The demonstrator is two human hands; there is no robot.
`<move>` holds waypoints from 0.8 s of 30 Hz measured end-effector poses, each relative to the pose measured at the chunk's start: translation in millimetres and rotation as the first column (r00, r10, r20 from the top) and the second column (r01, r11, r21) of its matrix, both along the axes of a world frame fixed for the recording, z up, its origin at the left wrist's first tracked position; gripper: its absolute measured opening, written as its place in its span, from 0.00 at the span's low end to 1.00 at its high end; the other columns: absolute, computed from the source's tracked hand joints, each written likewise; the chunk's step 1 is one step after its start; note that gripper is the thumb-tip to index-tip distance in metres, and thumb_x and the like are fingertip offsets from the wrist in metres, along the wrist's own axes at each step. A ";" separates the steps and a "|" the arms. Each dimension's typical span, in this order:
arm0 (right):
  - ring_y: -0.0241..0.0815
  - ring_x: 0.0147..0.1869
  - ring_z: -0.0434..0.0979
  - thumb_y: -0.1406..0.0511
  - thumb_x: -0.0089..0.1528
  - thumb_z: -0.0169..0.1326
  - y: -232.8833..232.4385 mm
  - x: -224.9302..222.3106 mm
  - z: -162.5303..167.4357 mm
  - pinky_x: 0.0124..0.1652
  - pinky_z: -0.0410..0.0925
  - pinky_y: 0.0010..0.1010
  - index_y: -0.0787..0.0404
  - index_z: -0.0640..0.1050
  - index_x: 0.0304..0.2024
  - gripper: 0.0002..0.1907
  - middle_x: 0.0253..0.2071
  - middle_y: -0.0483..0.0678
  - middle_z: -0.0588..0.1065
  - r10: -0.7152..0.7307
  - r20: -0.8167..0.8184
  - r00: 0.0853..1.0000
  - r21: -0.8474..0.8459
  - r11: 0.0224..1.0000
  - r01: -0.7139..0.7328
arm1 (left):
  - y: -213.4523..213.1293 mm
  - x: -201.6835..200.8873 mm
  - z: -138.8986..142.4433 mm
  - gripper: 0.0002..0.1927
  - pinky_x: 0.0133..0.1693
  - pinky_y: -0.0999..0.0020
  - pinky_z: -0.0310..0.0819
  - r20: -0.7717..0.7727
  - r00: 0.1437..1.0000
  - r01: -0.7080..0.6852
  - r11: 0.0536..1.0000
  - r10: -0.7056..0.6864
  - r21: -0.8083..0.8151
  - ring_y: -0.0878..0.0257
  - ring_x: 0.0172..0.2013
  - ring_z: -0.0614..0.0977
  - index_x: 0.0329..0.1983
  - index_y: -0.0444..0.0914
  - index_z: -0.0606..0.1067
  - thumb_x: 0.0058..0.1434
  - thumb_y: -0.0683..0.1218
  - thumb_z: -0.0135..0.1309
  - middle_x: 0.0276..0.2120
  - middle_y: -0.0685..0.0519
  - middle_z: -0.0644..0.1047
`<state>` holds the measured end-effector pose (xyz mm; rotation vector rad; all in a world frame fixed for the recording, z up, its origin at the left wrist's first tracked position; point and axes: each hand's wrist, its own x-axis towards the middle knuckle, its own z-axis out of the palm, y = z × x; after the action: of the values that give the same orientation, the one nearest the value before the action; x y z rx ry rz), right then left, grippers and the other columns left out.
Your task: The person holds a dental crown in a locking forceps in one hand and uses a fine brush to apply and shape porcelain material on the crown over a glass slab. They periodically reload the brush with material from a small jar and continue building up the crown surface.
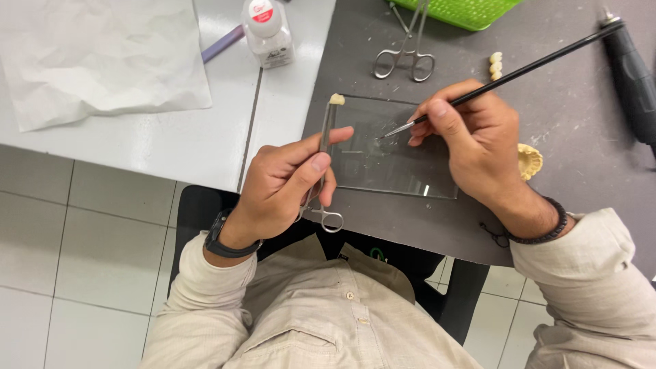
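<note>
**A:** What do I see from up here? What is the table like?

**B:** I see a dark grey mat (581,157) with white dust on it. Beside it is a smooth white top (205,137). Below that is a floor of pale square tiles (82,232).

**A:** Any pots or boxes?

**B:** A small white bottle (268,31) with a red spot on its cap stands on the white top. I cannot tell what is inside. A green tray (471,10) with little holes sits at the far edge.

**A:** What do the hands do?

**B:** My left hand (287,184) is clamped on shiny metal forceps (324,157). They pinch a small cream tooth (336,99) at the tip, just over the corner of a flat glass slab (389,157). My right hand (478,137) is closed on a thin black brush (519,68). Its point touches the glass.

**A:** What else?

**B:** A crumpled white paper (96,55), a second pair of forceps (404,58), a row of teeth (495,65), a bumpy cream mould (530,160) and a black drill (632,75).
</note>
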<state>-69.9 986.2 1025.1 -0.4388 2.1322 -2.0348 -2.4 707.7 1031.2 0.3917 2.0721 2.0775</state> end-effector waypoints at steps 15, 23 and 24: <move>0.37 0.42 0.82 0.67 0.77 0.51 -6.5 12.5 -11.8 0.43 0.79 0.29 0.70 0.73 0.48 0.09 0.40 0.51 0.76 -0.007 -0.128 0.992 0.122 0.992 0.023 | -5.4 12.5 -8.3 0.19 0.26 0.78 0.62 0.011 0.999 0.037 0.997 -0.038 0.072 0.76 0.20 0.68 0.66 0.34 0.74 0.77 0.45 0.43 0.20 0.57 0.77; 0.37 0.41 0.81 0.67 0.76 0.52 -8.2 15.3 -11.5 0.41 0.78 0.28 0.70 0.74 0.47 0.09 0.40 0.50 0.77 0.016 -0.127 0.992 0.134 0.991 0.001 | -6.1 15.4 -10.0 0.19 0.24 0.79 0.62 0.022 0.999 0.030 0.995 -0.032 0.091 0.76 0.19 0.67 0.65 0.33 0.74 0.77 0.45 0.43 0.20 0.57 0.77; 0.37 0.41 0.80 0.67 0.75 0.52 -8.1 15.8 -11.4 0.41 0.78 0.28 0.70 0.74 0.47 0.09 0.40 0.50 0.77 0.015 -0.114 0.993 0.129 0.992 0.000 | -5.9 15.8 -10.3 0.19 0.23 0.79 0.61 0.035 0.999 0.023 0.995 -0.027 0.101 0.77 0.18 0.67 0.65 0.33 0.74 0.77 0.45 0.44 0.20 0.57 0.78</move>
<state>-54.0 978.1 1013.6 -0.5558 2.3080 -1.8966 13.4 701.8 1020.9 0.3900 1.9382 2.1640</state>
